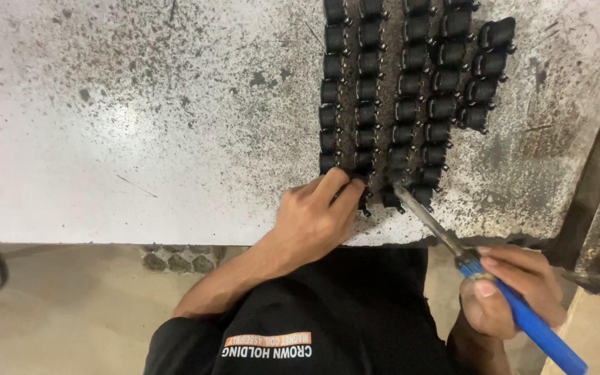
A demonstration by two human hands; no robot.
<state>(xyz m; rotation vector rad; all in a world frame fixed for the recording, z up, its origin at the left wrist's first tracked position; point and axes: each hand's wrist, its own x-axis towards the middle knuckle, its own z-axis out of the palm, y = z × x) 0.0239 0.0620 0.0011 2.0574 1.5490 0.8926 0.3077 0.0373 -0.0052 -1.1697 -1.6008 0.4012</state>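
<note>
Steadying black coils [355, 182] | left hand [310, 219] | right hand [508, 292] grips blue-handled iron [522, 316]

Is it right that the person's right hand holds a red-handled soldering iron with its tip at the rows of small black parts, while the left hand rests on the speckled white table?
Not quite: the head view shows a blue handle, not red. The right hand holds the blue-handled soldering iron, tip at the rows of small black parts, and the left hand rests on the speckled white table.
</note>
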